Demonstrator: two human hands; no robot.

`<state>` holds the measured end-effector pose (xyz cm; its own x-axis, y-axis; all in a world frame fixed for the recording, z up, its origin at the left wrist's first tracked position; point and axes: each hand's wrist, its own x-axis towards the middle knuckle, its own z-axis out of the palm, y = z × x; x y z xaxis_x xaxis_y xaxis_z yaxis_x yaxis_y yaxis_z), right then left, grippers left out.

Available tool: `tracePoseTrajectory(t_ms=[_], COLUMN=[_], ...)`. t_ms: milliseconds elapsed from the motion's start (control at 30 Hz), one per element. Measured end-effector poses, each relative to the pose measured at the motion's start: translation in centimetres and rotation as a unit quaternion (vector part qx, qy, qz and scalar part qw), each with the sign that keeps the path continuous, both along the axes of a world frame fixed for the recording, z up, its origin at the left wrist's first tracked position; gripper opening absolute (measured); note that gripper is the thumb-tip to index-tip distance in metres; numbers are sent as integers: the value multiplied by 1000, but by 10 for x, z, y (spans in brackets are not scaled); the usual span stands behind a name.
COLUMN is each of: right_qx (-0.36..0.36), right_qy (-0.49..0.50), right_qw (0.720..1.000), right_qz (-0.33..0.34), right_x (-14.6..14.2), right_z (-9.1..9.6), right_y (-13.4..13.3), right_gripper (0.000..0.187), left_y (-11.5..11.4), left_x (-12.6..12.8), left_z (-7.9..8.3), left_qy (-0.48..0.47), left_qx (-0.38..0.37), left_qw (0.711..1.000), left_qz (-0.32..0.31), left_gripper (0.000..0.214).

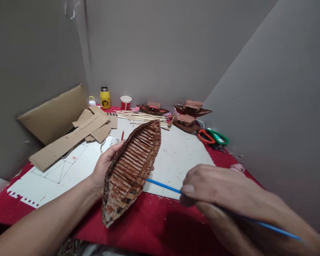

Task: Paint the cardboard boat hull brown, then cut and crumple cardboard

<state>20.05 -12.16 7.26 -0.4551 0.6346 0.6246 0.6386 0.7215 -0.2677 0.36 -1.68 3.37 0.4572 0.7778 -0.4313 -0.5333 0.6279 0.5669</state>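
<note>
A brown model boat hull (134,160), made of cardboard with rib-like strips across its inside, is tilted up toward me over the table. My left hand (104,167) is closed on it from the left side, with its fingers hidden behind the hull and the thumb at the edge. In my right hand (213,188) a thin blue paintbrush (162,185) is pinched, its tip at the inside of the hull near the right edge. Brown colour covers most of the inside; paler and dark patches show at the near end.
Behind stand several finished-looking brown model boats (192,108), thin wooden sticks (144,116), a yellow bottle (105,98) and a paper cup (126,102). Cardboard pieces (72,137) lie left on white paper (53,185). Orange-handled scissors (206,137) rest right on the red cloth (160,220).
</note>
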Motion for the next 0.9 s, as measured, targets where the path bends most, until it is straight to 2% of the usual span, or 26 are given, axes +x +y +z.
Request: tracePoseTrajectory(t_ms=[100,167,300,400,500,600,800,900], right_qx=[-18,-11,-35,-65,-40,-23,-49,-28], right_qy=[-73,-81,-97,-75,-40,-73,-77,-60], right_qw=[991,987,986,990,992,987,991,995], right_qz=[115,141,134,99,112,139,98,72], right_x=[-1,-2,-2,2,5,5,4,4], right_z=[-4,-6,-6,-4,-4,-4,5,5], right_y=[10,15,12,7,8,12,10,7], right_gripper=[18,15,14,17,15,14,18,21], left_y=[2,3,4,3,2,3,1,-2], left_x=[-3,-4,-4,-2,-1,-2,-4,-5], left_z=[-6,-10,-13,-8,-5,-7,-9,-8], left_qy=[-12,-30,-36,-25,-27,-26,-48,-60], left_qx=[11,23,39,35,43,49,70,92], left_qw=[999,999,999,999,999,998,996,993], left_qz=[-28,-30,-12,1,-1,-8,-15,-40], left_gripper=[40,37,32,30,30,32,28,26])
